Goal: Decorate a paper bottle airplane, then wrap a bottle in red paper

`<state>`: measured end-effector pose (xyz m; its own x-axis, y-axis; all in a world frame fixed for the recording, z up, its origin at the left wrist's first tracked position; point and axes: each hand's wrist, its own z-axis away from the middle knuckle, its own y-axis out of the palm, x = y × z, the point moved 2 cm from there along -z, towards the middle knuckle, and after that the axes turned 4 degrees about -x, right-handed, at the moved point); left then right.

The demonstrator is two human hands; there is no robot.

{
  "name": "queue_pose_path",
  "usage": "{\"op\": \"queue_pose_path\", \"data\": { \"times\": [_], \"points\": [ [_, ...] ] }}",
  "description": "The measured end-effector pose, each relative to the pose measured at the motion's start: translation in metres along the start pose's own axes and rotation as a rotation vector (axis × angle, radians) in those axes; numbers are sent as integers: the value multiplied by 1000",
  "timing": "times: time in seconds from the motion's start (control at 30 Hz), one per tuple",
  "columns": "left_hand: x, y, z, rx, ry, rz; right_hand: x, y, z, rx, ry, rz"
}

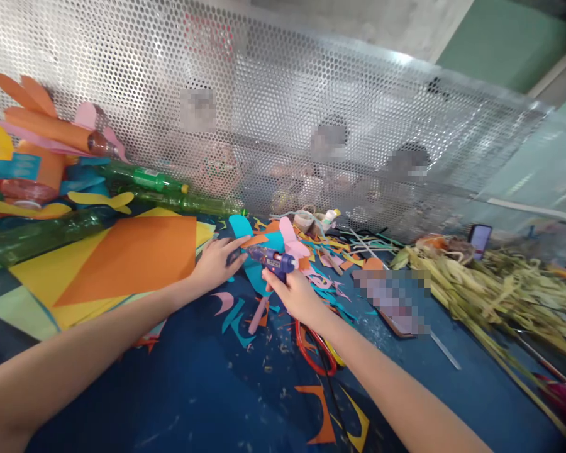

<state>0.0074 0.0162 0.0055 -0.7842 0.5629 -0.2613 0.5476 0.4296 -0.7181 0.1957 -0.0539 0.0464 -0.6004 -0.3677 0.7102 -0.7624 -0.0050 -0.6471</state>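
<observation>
Right hand (296, 294) grips glue gun (270, 257), nozzle at the paper pieces mid-table. Left hand (214, 263) spread beside it, fingertips on orange strip (255, 241); can't tell if pinching. Blue cutout (240, 225) and pink cutout (288, 234) just beyond. Looks partway: shapes cut, one bottle (101, 143) far left already wrapped in orange paper; sheets (146, 251) at left still whole, green bottle (146, 178) bare, no contents made out. Cup (304, 219) behind the scraps (238, 324), contents unclear; white bottle (329, 218) beside it, yellow cap on.
</observation>
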Motion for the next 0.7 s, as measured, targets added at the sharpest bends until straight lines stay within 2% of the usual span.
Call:
{"op": "queue_pose_path", "data": {
  "times": [0.5, 0.7],
  "points": [
    [-5, -3, 1, -10, -16, 18, -5, 1, -2, -41, 17, 31],
    [-4, -2, 2, -10, -11, 3, 1, 4, 1, -62, -71, 76]
  ]
}}
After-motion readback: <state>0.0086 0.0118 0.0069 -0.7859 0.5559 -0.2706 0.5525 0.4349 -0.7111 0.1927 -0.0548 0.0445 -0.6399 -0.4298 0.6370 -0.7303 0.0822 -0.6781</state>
